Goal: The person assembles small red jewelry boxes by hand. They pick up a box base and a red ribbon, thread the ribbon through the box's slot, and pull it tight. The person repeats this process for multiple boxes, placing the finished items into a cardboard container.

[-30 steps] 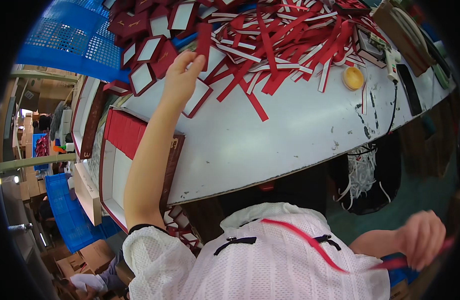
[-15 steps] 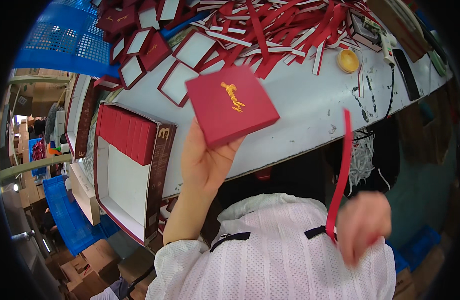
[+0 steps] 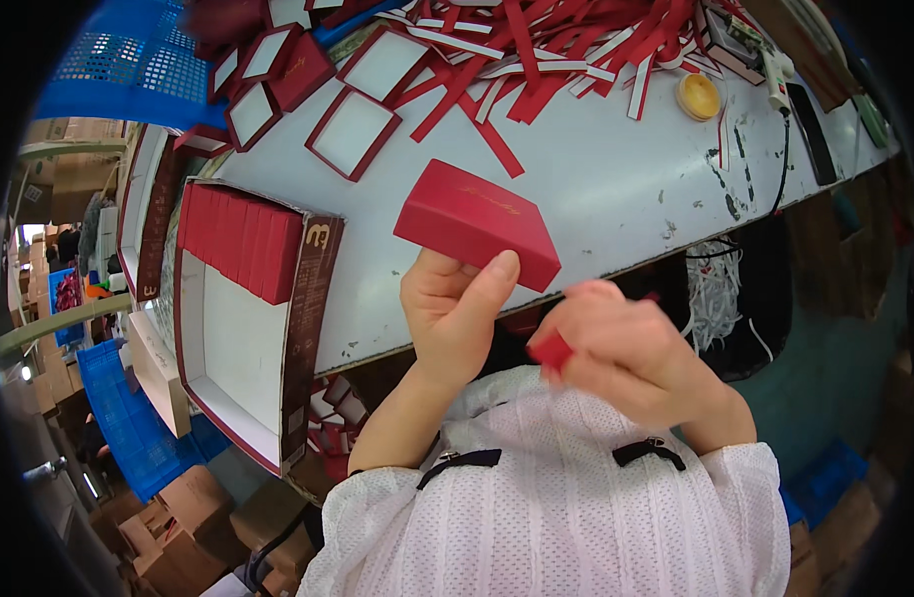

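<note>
My left hand (image 3: 457, 308) grips a red jewellery box (image 3: 479, 224) from below, thumb against its near side. The box is tilted, and gold script shows faintly on its lid. Close by on the right, my right hand (image 3: 621, 348) is closed on a red strip (image 3: 551, 351), partly hidden by the fingers and blurred. Both hands are held in front of my body, near the table's front edge. A heap of red strips with white backing (image 3: 566, 65) lies at the far side of the table (image 3: 616, 189).
Left of my left hand stands an open carton (image 3: 313, 298) with a row of red boxes (image 3: 243, 239). Open white-lined box parts (image 3: 353, 132) lie behind it, beside a blue crate (image 3: 129, 80). A round yellow container (image 3: 698, 97) sits at the far right.
The box has come nearer and tipped, showing its side. My right hand has moved up and left toward it, and the red strip, formerly hanging long, is now mostly hidden.
</note>
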Demonstrator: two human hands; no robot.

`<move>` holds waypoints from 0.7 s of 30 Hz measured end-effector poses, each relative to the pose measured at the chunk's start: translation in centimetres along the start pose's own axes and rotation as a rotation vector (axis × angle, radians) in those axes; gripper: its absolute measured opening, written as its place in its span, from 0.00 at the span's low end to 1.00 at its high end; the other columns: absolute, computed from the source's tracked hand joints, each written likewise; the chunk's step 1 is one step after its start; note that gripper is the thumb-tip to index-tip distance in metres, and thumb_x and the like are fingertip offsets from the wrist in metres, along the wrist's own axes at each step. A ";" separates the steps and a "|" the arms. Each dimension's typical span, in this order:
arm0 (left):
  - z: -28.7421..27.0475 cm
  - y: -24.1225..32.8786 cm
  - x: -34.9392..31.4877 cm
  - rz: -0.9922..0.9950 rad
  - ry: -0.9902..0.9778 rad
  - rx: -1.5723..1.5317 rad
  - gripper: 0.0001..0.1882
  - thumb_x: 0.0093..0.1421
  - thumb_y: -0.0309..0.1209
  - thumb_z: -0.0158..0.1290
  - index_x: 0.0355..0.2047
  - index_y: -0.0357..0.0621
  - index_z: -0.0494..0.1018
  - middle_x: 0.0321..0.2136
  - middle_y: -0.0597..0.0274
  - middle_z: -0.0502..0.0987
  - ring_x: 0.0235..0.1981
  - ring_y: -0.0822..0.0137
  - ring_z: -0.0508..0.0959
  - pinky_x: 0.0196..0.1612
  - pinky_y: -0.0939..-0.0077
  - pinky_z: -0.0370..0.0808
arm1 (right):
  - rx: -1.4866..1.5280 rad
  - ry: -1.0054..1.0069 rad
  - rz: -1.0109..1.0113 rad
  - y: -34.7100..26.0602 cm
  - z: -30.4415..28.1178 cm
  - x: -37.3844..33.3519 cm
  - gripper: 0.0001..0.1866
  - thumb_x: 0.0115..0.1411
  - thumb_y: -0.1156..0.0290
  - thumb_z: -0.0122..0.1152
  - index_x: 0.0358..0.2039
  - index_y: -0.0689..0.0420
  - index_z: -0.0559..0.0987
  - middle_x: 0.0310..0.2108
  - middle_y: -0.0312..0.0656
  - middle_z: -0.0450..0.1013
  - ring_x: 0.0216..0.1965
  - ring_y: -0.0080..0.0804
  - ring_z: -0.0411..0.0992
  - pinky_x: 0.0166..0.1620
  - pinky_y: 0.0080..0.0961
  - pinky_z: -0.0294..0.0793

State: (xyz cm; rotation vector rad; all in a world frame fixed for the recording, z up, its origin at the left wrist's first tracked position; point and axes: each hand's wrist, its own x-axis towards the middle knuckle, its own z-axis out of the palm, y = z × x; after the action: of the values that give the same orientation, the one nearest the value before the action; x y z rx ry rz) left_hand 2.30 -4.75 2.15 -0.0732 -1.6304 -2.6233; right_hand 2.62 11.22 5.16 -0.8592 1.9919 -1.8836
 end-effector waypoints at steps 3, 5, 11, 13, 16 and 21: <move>0.3 0.3 -0.7 -0.009 -0.056 -0.004 0.12 0.52 0.19 0.42 0.38 0.33 0.64 0.34 0.59 0.70 0.32 0.77 0.69 0.33 0.83 0.67 | -0.164 0.024 0.269 -0.3 -0.1 1.1 0.08 0.48 0.79 0.47 0.13 0.61 0.68 0.14 0.38 0.65 0.21 0.33 0.65 0.33 0.28 0.63; 0.5 0.6 -0.7 -0.022 -0.083 -0.051 0.12 0.52 0.18 0.41 0.38 0.32 0.64 0.33 0.59 0.70 0.31 0.77 0.69 0.33 0.83 0.66 | -0.258 0.131 0.047 0.8 0.1 1.2 0.10 0.49 0.75 0.51 0.13 0.61 0.66 0.11 0.44 0.60 0.14 0.40 0.60 0.20 0.30 0.57; -0.3 0.5 -0.8 0.043 -0.203 0.005 0.12 0.51 0.17 0.38 0.38 0.30 0.64 0.34 0.59 0.69 0.32 0.76 0.68 0.34 0.83 0.66 | -0.267 0.134 0.092 0.7 0.1 1.4 0.12 0.49 0.76 0.51 0.11 0.61 0.65 0.08 0.42 0.59 0.12 0.36 0.59 0.19 0.27 0.58; -0.5 0.4 -0.9 0.077 -0.225 0.001 0.14 0.49 0.16 0.39 0.39 0.30 0.63 0.36 0.56 0.69 0.35 0.72 0.68 0.39 0.79 0.64 | -0.276 0.135 0.127 0.4 0.1 1.4 0.12 0.50 0.77 0.49 0.11 0.61 0.66 0.07 0.38 0.60 0.10 0.30 0.58 0.19 0.22 0.59; -0.9 0.1 -1.0 0.115 -0.260 -0.010 0.18 0.46 0.16 0.41 0.41 0.30 0.63 0.40 0.51 0.67 0.43 0.65 0.68 0.47 0.69 0.61 | -0.258 0.154 0.128 0.5 0.2 1.2 0.12 0.49 0.78 0.49 0.11 0.61 0.66 0.07 0.38 0.60 0.10 0.29 0.58 0.17 0.22 0.57; -1.1 0.0 -1.1 0.097 -0.285 -0.061 0.18 0.46 0.16 0.41 0.40 0.30 0.64 0.41 0.52 0.67 0.43 0.65 0.68 0.48 0.68 0.61 | -0.276 0.177 0.095 0.7 0.3 0.9 0.12 0.47 0.79 0.50 0.10 0.61 0.64 0.07 0.38 0.58 0.10 0.30 0.56 0.16 0.23 0.54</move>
State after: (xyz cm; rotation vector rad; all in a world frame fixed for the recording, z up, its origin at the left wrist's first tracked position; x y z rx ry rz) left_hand 3.36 -5.71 1.61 -0.5376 -1.5741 -2.6863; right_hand 1.93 10.39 4.62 -0.6674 2.3953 -1.7103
